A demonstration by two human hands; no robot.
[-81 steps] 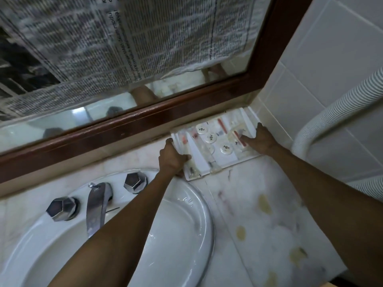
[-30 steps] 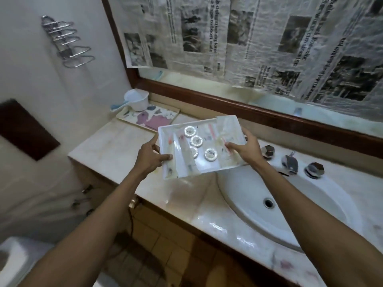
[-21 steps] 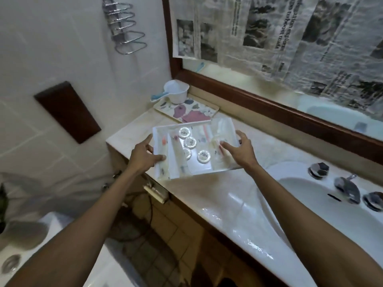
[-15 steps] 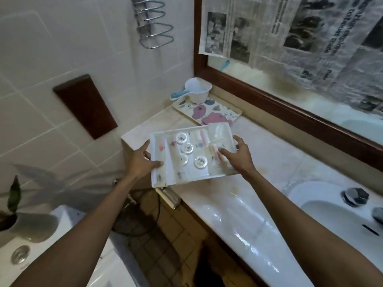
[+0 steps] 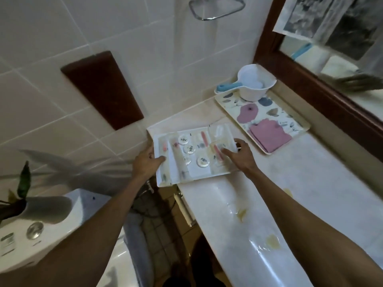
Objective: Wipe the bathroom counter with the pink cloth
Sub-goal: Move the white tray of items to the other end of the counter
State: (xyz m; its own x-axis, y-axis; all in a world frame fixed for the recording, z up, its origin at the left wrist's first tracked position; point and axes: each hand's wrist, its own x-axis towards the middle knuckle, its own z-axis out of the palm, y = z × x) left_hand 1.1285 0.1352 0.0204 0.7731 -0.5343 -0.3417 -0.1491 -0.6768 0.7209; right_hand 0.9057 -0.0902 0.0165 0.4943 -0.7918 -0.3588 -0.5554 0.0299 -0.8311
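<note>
White wall tiles met the pale counter point(image 5: 259, 206) at its far corner, and yellowish stains marked the marble. Both hands held a white organiser tray point(image 5: 199, 170) there, its near-left corner overhanging the edge. His left hand point(image 5: 145, 162) gripped the left rim, thumb on top; the right hand point(image 5: 238, 156) pressed spread fingers over the right end. Just beyond, the pink cloth point(image 5: 269, 134) lay folded on a floral tray point(image 5: 234, 102), beside a white scoop point(image 5: 252, 83).

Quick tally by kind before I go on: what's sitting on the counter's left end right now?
Trays: 2, the white plastic amenity tray and the floral-print rectangular tray
Cloths: 1, the folded pink cloth
Scoops: 1, the white plastic scoop with blue handle
Total: 4
</note>
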